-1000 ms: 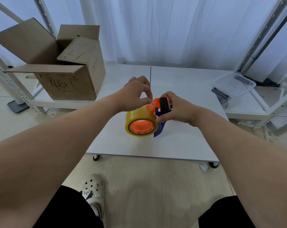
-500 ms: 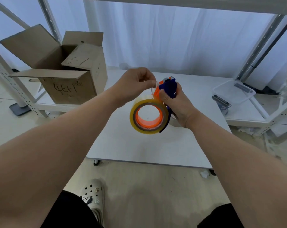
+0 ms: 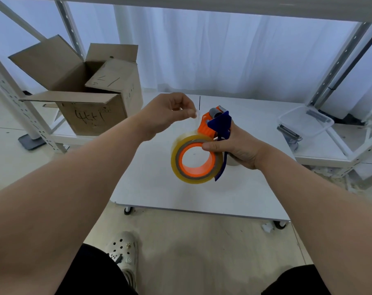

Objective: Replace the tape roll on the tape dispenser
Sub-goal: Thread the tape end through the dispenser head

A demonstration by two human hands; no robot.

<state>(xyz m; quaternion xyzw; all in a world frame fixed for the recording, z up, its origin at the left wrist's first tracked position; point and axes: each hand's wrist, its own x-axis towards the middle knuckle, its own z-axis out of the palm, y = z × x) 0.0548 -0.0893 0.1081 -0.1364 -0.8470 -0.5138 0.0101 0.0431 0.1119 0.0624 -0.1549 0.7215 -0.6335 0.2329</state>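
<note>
Fingers of the right hand [image 3: 239, 146] wrap the tape dispenser [image 3: 218, 128], thumb pressed on the tape roll [image 3: 194, 159]. The dispenser is held in the air over the white table [image 3: 159, 179], its long axis upright, roller end up and away, the roll's open core facing the camera. The left hand [image 3: 168, 116], nearly closed, pinches the clear tape end [image 3: 196, 114] beside the dispenser's top. A cardboard box [image 3: 91, 96] sits far left.

Open cardboard box [image 3: 91, 99] with handwritten marks, on low shelf far left of left hand. Clear plastic container [image 3: 305, 122] on shelf right of right hand. White counter [image 3: 159, 179] on castors below hands. White curtain [image 3: 223, 52] behind. Pale clog [image 3: 124, 252] on floor beneath.
</note>
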